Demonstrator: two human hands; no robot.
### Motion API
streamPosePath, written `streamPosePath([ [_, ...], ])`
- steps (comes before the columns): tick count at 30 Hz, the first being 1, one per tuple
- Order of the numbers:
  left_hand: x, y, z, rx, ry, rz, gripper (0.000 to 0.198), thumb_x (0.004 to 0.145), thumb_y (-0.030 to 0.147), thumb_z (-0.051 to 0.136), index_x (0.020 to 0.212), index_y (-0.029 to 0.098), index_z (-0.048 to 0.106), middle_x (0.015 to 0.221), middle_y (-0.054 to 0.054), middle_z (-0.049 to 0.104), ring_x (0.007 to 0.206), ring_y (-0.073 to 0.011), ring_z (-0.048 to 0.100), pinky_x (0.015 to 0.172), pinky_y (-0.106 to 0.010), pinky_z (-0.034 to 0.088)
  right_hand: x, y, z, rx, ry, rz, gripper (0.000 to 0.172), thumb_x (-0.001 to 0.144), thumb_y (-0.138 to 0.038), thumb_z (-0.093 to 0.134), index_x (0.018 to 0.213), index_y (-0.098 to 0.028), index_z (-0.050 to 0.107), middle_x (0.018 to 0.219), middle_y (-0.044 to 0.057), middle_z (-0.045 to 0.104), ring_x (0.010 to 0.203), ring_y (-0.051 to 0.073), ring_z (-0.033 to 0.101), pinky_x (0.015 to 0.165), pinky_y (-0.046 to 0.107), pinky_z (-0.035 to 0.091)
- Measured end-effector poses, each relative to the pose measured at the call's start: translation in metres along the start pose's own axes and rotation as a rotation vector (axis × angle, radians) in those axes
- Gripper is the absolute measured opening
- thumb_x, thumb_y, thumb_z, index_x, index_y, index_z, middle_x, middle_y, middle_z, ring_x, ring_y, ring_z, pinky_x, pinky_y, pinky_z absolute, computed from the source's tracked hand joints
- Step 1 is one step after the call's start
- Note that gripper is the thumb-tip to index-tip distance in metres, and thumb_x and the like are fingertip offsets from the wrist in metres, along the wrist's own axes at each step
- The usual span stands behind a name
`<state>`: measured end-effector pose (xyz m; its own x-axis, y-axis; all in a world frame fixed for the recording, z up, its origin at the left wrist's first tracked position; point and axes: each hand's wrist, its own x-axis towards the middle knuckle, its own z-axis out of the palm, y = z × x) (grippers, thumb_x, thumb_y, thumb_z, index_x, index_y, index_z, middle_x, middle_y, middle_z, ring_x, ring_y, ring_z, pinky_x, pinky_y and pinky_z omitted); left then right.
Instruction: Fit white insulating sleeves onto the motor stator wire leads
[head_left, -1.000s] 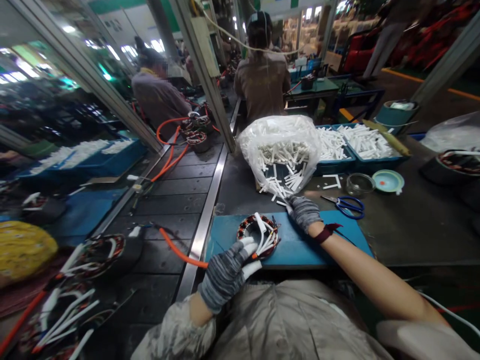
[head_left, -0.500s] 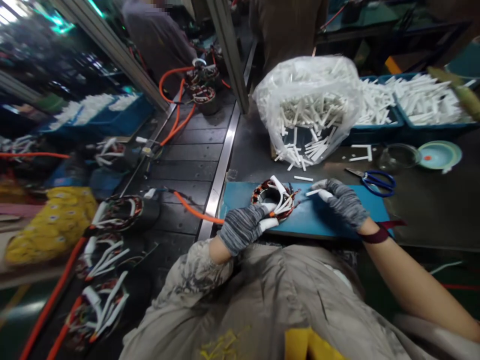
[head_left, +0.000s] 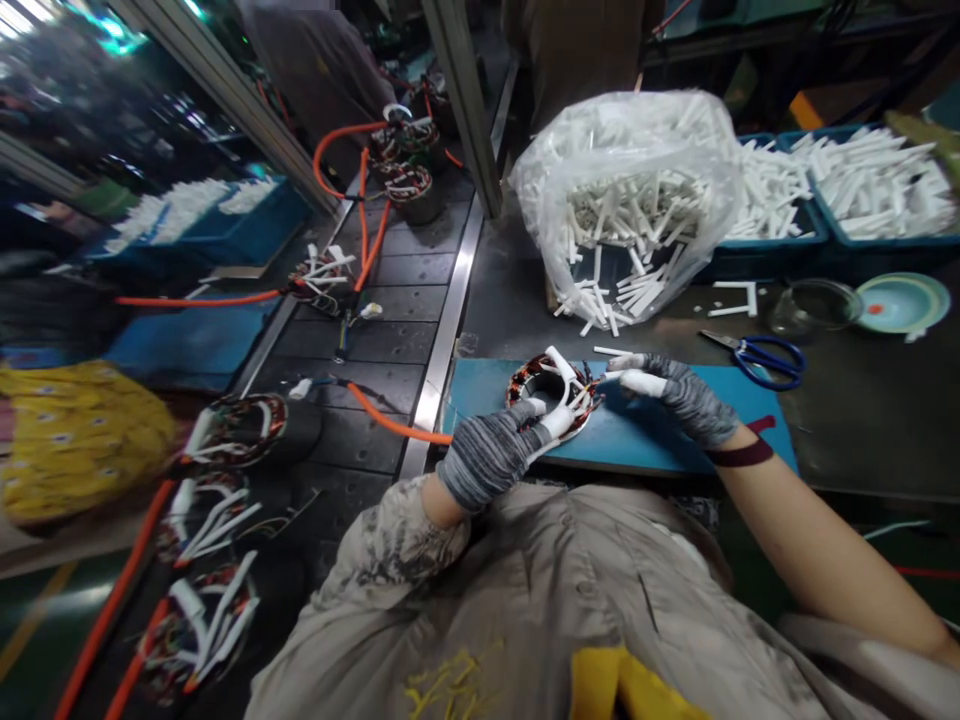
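A round motor stator (head_left: 553,392) with copper windings and white sleeved leads lies on a blue mat (head_left: 660,440). My left hand (head_left: 491,452), in a grey knit glove, grips the stator's near edge and its white leads. My right hand (head_left: 675,393), also gloved, pinches a short white sleeve tube (head_left: 609,377) at the stator's right side. A clear plastic bag (head_left: 626,190) full of white tubes lies open just behind the mat, with several tubes spilled in front of it.
Blue-handled scissors (head_left: 761,353), a glass dish (head_left: 814,303) and a teal dish (head_left: 904,300) lie right of the bag. Blue bins of white tubes (head_left: 862,190) stand behind. A conveyor (head_left: 375,330) on the left carries more stators and orange cables. People work beyond.
My right hand went to the spilled tubes by the bag, took a white tube and brought it to the stator's right side. The view tilted downward and closer.
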<state>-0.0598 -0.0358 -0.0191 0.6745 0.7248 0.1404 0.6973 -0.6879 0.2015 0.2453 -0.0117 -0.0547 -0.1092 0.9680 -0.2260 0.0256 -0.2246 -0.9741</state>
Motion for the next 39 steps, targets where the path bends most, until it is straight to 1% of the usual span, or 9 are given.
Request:
streamPosePath([
  [5, -0.002, 0.001, 0.008, 0.062, -0.060, 0.051, 0.044, 0.108, 0.025, 0.057, 0.149, 0.035, 0.069, 0.145, -0.008, 0.074, 0.114, -0.0259, 0.080, 0.082, -0.031, 0.065, 0.027, 0.000, -0.014, -0.051, -0.155, -0.043, 0.049, 0.074, -0.058, 0.093, 0.109, -0.026, 0.084, 0.105, 0.005, 0.082, 0.092, 0.023, 0.073, 0.089, 0.040, 0.061],
  [9, -0.004, -0.004, 0.014, 0.077, 0.015, 0.107, 0.045, 0.109, 0.030, 0.058, 0.153, 0.032, 0.065, 0.144, -0.007, 0.074, 0.111, -0.0221, 0.080, 0.085, -0.026, 0.063, 0.054, -0.006, -0.021, -0.115, -0.334, 0.017, 0.053, 0.067, -0.056, 0.097, 0.108, -0.024, 0.086, 0.107, 0.006, 0.083, 0.099, 0.025, 0.074, 0.099, 0.045, 0.059],
  [13, -0.005, -0.013, 0.017, 0.091, 0.146, 0.206, 0.041, 0.110, 0.033, 0.059, 0.149, 0.028, 0.068, 0.139, -0.007, 0.077, 0.103, -0.0184, 0.081, 0.085, -0.024, 0.063, 0.067, -0.018, -0.017, -0.108, -0.508, 0.091, 0.059, 0.056, -0.056, 0.101, 0.102, -0.021, 0.088, 0.099, 0.007, 0.083, 0.091, 0.026, 0.075, 0.092, 0.044, 0.061],
  [16, -0.004, -0.014, 0.019, 0.077, 0.156, 0.252, 0.039, 0.113, 0.034, 0.054, 0.148, 0.026, 0.068, 0.136, -0.007, 0.078, 0.103, -0.0178, 0.081, 0.085, -0.025, 0.065, 0.063, -0.029, -0.010, -0.158, -0.569, 0.108, 0.057, 0.059, -0.058, 0.098, 0.100, -0.020, 0.089, 0.093, 0.007, 0.083, 0.082, 0.023, 0.073, 0.082, 0.039, 0.060],
  [19, -0.002, -0.011, 0.018, 0.075, 0.079, 0.248, 0.041, 0.114, 0.035, 0.050, 0.153, 0.028, 0.064, 0.139, -0.008, 0.077, 0.108, -0.0183, 0.080, 0.086, -0.027, 0.065, 0.045, -0.039, 0.002, -0.260, -0.538, 0.048, 0.054, 0.070, -0.063, 0.091, 0.102, -0.020, 0.088, 0.087, 0.006, 0.082, 0.078, 0.024, 0.074, 0.075, 0.037, 0.059],
  [24, 0.004, -0.001, 0.010, 0.130, -0.137, 0.115, 0.041, 0.113, 0.041, 0.048, 0.144, 0.027, 0.071, 0.128, -0.011, 0.080, 0.088, -0.0211, 0.080, 0.069, -0.030, 0.061, 0.000, -0.050, 0.028, -0.728, -0.178, -0.229, 0.037, 0.095, -0.056, 0.068, 0.101, -0.025, 0.087, 0.087, 0.007, 0.083, 0.084, 0.028, 0.077, 0.074, 0.036, 0.057],
  [26, 0.007, 0.002, 0.006, 0.143, -0.178, 0.077, 0.042, 0.113, 0.042, 0.047, 0.141, 0.024, 0.073, 0.120, -0.013, 0.081, 0.082, -0.0221, 0.079, 0.063, -0.030, 0.057, -0.009, -0.048, 0.029, -0.799, -0.128, -0.316, 0.038, 0.101, -0.053, 0.061, 0.103, -0.025, 0.086, 0.091, 0.008, 0.083, 0.086, 0.028, 0.078, 0.077, 0.038, 0.058],
  [32, 0.012, 0.009, 0.002, 0.151, -0.163, 0.071, 0.043, 0.113, 0.041, 0.047, 0.146, 0.027, 0.071, 0.121, -0.013, 0.081, 0.082, -0.0228, 0.078, 0.060, -0.030, 0.052, 0.014, -0.039, -0.001, -0.396, -0.296, -0.281, 0.044, 0.091, -0.062, 0.076, 0.116, -0.027, 0.084, 0.110, 0.005, 0.084, 0.099, 0.028, 0.078, 0.091, 0.040, 0.062],
  [39, 0.014, 0.013, 0.004, 0.091, -0.200, 0.041, 0.042, 0.112, 0.036, 0.052, 0.149, 0.028, 0.068, 0.127, -0.014, 0.078, 0.093, -0.0236, 0.079, 0.071, -0.031, 0.060, 0.033, -0.039, 0.011, -0.409, -0.567, -0.186, 0.054, 0.096, -0.070, 0.065, 0.101, -0.019, 0.080, 0.083, 0.005, 0.076, 0.072, 0.018, 0.066, 0.069, 0.032, 0.056],
])
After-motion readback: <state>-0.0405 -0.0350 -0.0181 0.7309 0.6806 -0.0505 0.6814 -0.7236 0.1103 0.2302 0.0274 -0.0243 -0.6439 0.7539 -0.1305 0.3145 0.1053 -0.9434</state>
